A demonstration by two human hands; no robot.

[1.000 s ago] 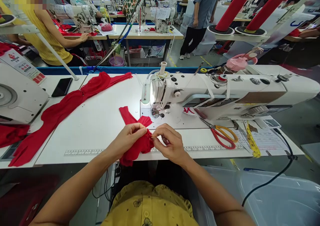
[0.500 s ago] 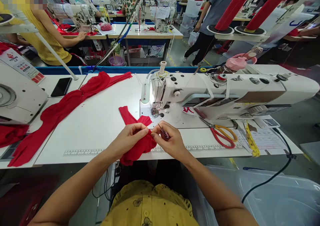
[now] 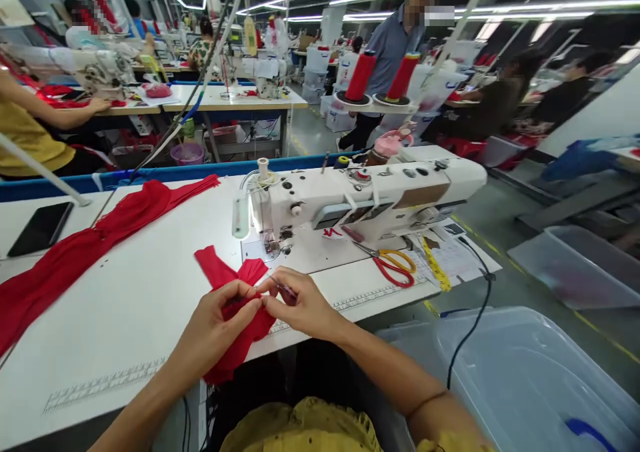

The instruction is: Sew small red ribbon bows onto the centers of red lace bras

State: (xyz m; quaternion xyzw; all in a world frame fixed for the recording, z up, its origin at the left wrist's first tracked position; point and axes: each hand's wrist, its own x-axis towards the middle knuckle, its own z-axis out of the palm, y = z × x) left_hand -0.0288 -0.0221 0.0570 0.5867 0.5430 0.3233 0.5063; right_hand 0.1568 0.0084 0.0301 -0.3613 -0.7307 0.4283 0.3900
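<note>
head view: my left hand [image 3: 213,329] and right hand [image 3: 300,305] pinch the red fabric piece [image 3: 235,305] at the white worktop [image 3: 150,292] edge; a thin tool in my right grip is hard to make out, factory hall behind

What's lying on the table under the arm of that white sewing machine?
Under the sewing machine arm lie scissors with red and yellow handles, a yellow measuring tape and some papers. Whatever sits further back beneath the arm is hidden.
</note>
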